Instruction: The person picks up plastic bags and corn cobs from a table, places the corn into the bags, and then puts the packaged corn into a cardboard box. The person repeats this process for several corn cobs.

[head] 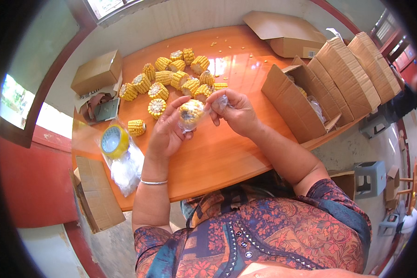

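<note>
A piece of corn on the cob in a clear plastic bag (191, 113) is between my hands, above the orange table (222, 153). My left hand (168, 130) holds the bagged piece from the left and below, with the fingers curled round it. My right hand (234, 111) pinches the gathered end of the bag between thumb and fingers. Beyond my hands lie several cut pieces of corn on the cob (158, 91), some standing with the pale cut end up. One more corn piece (136, 128) lies left of my left hand.
A roll of yellow tape (114, 141) rests on a pack of clear plastic bags (128, 172) at left. Cardboard boxes (292, 104) line the right side, one holding bagged corn. Another carton (97, 73) stands at back left. Loose kernels (243, 48) dot the far table. A person (408, 100) is at far right.
</note>
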Tool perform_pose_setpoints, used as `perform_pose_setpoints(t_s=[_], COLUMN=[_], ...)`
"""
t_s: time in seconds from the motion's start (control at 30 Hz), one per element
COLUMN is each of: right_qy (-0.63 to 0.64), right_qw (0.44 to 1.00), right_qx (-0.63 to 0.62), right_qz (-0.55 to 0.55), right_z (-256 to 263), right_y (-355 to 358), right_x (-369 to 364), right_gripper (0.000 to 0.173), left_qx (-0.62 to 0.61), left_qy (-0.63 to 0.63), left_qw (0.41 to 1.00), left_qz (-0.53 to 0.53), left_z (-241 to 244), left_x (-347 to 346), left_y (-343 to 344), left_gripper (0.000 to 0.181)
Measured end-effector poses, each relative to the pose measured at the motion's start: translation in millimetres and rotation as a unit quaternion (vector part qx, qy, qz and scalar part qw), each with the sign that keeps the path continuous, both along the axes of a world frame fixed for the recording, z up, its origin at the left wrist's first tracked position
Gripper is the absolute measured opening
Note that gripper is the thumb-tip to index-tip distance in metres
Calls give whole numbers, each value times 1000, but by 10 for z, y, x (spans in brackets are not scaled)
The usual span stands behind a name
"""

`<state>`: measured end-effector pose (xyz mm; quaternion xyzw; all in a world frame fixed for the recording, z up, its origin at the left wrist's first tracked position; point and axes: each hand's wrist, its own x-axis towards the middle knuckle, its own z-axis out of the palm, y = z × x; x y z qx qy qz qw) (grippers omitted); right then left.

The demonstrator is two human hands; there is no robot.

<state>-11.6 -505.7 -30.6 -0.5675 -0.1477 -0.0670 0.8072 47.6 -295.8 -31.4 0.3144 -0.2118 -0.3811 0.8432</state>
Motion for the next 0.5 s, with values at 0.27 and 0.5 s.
perform_pose_setpoints(t_s=[0.27,0.5], right_qy=[40,38], right_qw=[996,996], right_qx=[74,86], right_qz=[22,2], right_z=[19,31], right_y=[-5,-68], right_x=[-14,17], right_gripper=[10,8], left_qx=[114,106], left_qy=[-96,-44], left_qw=[989,993], left_qz=[26,36], left_z=[-27,-107], left_x=[-20,51], left_y=[-29,0], left_gripper=[59,49])
